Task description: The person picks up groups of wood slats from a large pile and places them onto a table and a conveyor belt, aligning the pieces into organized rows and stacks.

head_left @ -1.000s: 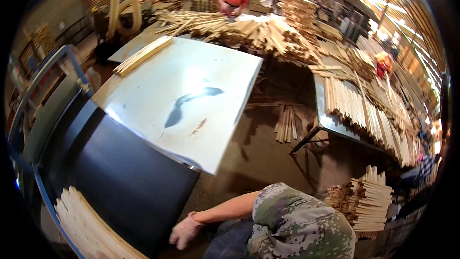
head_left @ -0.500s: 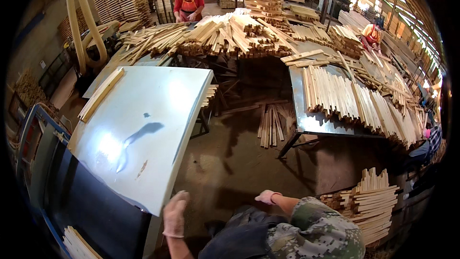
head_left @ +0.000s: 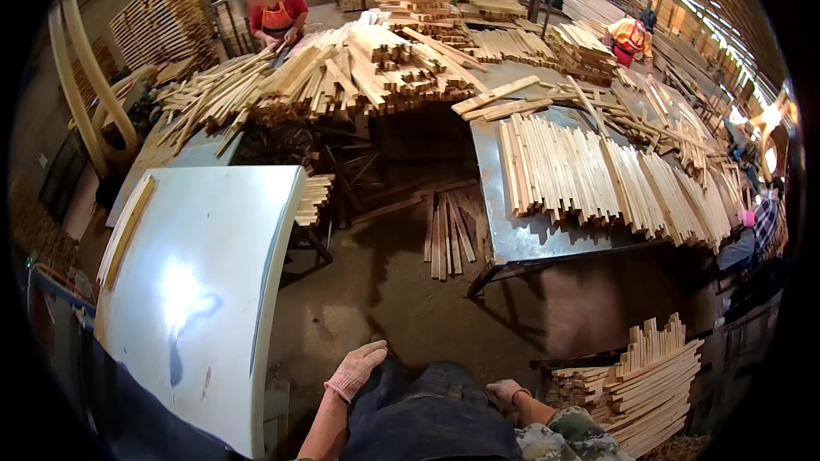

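My left hand (head_left: 357, 369), in a pale knitted glove, is held in front of my left leg with the fingers stretched out and nothing in them. On the other side of my dark apron (head_left: 431, 423), my right hand (head_left: 507, 390), gloved too, hangs low by my right leg. Its fingers look loosely extended and hold nothing visible. Left of my left hand stands a table with a shiny pale metal top (head_left: 226, 265), on which a few wooden strips (head_left: 126, 230) lie along the far left edge. Nearest to my right hand is a stack of wooden strips (head_left: 645, 393).
Ahead on the right, a metal table (head_left: 530, 243) bears a long row of wooden strips (head_left: 564, 166). A big wood pile (head_left: 367, 68) lies at the back, with a co-worker in red (head_left: 278, 13) behind it. Another person (head_left: 630, 38) works far right. Strips (head_left: 447, 235) lie on the floor.
My view has turned right, so the tables sit further left and I face the gap between them. My left hand has moved away from the pale table's corner to before my leg.
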A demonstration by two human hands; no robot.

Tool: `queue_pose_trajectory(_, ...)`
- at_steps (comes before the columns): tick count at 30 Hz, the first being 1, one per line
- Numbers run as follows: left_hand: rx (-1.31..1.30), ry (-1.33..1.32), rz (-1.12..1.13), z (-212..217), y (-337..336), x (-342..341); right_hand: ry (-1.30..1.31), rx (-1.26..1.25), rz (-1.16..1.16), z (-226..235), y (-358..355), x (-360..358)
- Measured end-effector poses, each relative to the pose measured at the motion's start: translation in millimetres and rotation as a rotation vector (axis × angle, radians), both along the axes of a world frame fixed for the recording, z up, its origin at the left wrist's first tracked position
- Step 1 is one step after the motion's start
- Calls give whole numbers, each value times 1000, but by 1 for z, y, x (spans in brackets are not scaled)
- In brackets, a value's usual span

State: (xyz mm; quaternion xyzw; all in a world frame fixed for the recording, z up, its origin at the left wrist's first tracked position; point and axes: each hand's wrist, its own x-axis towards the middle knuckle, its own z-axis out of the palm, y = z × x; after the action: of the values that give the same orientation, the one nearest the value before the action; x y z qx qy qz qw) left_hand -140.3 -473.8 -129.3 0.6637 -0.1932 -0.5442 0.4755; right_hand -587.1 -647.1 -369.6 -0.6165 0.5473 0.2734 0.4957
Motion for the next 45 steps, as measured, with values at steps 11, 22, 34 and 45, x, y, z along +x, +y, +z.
queue_pose_trajectory(11, -18, -25, -223, -61, -199, 161, -116, -182, 521, -5, -143, 133)
queue_pose_trajectory(22, -69, -11, -239, -3, -394, 333, -314, -27, -426, 90, -364, 423)
queue_pose_trajectory(34, -130, 90, 25, 36, -572, 511, -864, 55, -438, 129, -667, 683)
queue_pose_trajectory(45, -214, 20, 512, -28, -860, 711, -948, -583, -421, 235, -1016, 903)
